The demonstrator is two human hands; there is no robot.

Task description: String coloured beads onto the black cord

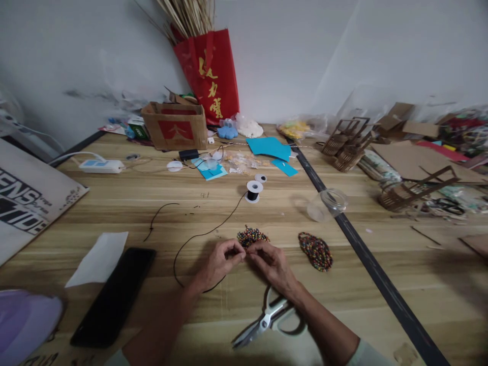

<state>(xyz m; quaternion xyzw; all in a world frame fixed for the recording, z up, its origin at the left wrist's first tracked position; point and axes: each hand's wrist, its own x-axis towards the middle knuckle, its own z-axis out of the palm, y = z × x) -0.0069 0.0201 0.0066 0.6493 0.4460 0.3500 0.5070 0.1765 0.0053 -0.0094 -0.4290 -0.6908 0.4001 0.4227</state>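
- Scissors (265,321): blades down-left, one handle loop partly under the right forearm; in the way close below the hands.
- Purple thing (26,325), left edge, cut off; can't tell what it is.
- Dark phone (114,297) at left, tilted, white paper (97,258) just beside it.
- Left hand (223,259): thumb and index tips pressed together in a pinch; right hand (272,262): same, tips just beside the left's. Anything between the tips too small to make out.
- Bead pile (252,236), multicolored, right behind the fingertips, lower part hidden by hands.
- Bead loops (315,251) on the table, right of the right hand, well clear of it.
- Black cord (190,237) curves from spool (253,192), goes behind left wrist, shows again below that hand; end not traceable.
- Short cord piece (152,223), left, apart.
- Clear round container (326,204) over the dark strip; contents unclear.
- Blue sheets (269,148), power strip (101,166), woven baskets (398,197) farther back; right-side clutter blurred.
- Cardboard box (175,131); red bag (215,76) of stalks, tops cut off.
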